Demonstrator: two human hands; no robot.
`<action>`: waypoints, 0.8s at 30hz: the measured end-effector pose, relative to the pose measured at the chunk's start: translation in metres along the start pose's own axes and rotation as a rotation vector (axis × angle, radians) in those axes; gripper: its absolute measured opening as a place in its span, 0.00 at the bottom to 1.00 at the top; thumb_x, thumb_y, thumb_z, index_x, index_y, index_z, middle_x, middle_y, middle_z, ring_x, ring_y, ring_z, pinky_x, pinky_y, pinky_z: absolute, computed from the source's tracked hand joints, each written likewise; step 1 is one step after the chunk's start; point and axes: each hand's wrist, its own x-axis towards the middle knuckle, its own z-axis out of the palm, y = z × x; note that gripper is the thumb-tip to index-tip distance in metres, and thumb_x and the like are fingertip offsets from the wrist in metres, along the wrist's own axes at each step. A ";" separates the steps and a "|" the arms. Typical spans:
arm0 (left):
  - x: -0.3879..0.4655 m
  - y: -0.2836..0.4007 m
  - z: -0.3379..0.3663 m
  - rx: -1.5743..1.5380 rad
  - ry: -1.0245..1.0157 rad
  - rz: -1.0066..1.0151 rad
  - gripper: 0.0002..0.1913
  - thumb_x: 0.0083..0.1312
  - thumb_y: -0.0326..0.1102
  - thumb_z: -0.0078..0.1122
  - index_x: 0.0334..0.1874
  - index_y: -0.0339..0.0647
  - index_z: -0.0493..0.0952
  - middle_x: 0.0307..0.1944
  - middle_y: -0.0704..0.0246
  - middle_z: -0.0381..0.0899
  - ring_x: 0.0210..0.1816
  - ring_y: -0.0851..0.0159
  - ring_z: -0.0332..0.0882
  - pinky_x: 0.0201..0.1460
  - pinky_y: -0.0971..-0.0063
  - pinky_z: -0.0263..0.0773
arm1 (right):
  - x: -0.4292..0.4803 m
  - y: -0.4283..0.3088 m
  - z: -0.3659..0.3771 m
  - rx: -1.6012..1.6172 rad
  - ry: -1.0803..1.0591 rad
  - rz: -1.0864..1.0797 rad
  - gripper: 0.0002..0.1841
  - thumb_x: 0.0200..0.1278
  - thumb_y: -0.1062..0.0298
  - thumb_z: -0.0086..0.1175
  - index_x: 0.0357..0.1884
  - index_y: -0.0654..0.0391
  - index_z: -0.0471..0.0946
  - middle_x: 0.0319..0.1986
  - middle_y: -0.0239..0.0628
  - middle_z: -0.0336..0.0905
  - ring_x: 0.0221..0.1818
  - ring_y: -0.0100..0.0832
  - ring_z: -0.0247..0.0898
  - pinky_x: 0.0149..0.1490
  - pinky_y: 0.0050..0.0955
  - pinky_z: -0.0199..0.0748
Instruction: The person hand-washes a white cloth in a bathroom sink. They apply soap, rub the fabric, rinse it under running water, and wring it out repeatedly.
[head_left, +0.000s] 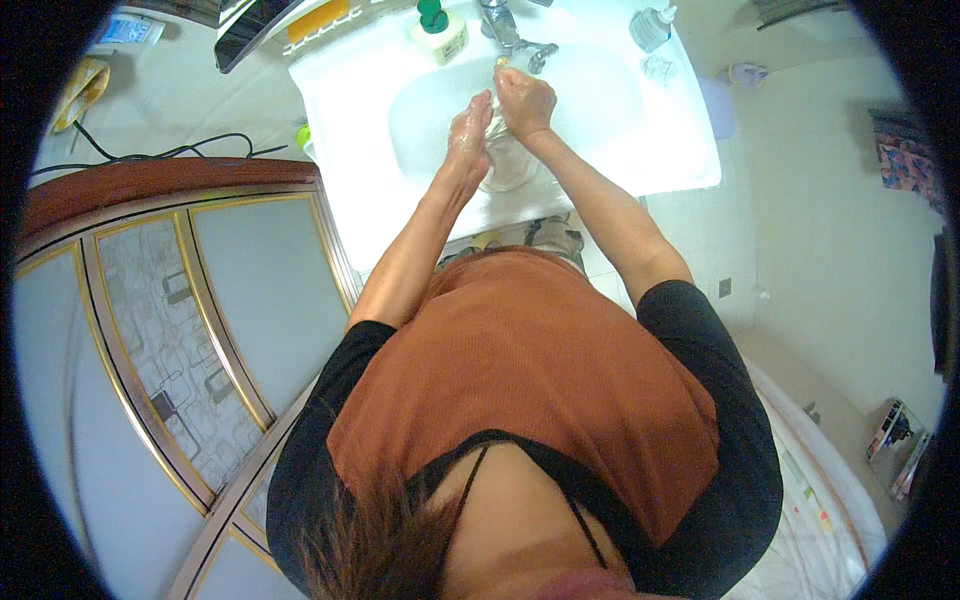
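Note:
Both hands are over a white washbasin (615, 161), just in front of its chrome faucet (500, 26). My left hand (471, 135) looks wet, its fingers extended and held together, pointing towards the faucet; its palm faces inward. Beside it, my right hand (526, 101) is curled with the fingers bent, near a stream of water. Whether it holds something small cannot be told. Below and between the wrists lies a pale, translucent round shape (511, 166) in the basin, too blurred to name.
A pump bottle with a green top (439, 37) stands on the basin's back rim, left of the faucet. At the right rear corner is a grey-blue bottle (651, 28). A black cable (161, 154) runs along the left, above a panelled cabinet (262, 285).

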 end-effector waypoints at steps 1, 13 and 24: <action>0.000 0.005 -0.001 0.109 -0.058 0.037 0.26 0.67 0.46 0.51 0.61 0.37 0.64 0.56 0.64 0.65 0.59 0.65 0.62 0.58 0.68 0.65 | 0.004 0.009 0.009 0.153 -0.059 0.049 0.16 0.62 0.59 0.46 0.19 0.55 0.74 0.21 0.42 0.76 0.25 0.43 0.74 0.26 0.37 0.66; -0.007 -0.015 -0.057 0.039 -0.334 -0.148 0.26 0.64 0.59 0.51 0.43 0.38 0.72 0.33 0.68 0.75 0.44 0.66 0.74 0.49 0.65 0.74 | -0.039 -0.004 -0.009 0.593 -0.336 0.368 0.17 0.65 0.59 0.45 0.30 0.65 0.74 0.26 0.48 0.74 0.29 0.45 0.69 0.38 0.38 0.66; -0.023 0.027 -0.060 0.184 -0.175 0.022 0.13 0.61 0.35 0.57 0.45 0.36 0.73 0.40 0.67 0.78 0.42 0.67 0.76 0.48 0.73 0.72 | -0.024 0.022 -0.025 0.637 -0.362 0.077 0.14 0.59 0.68 0.45 0.43 0.61 0.77 0.40 0.44 0.76 0.45 0.40 0.71 0.49 0.37 0.69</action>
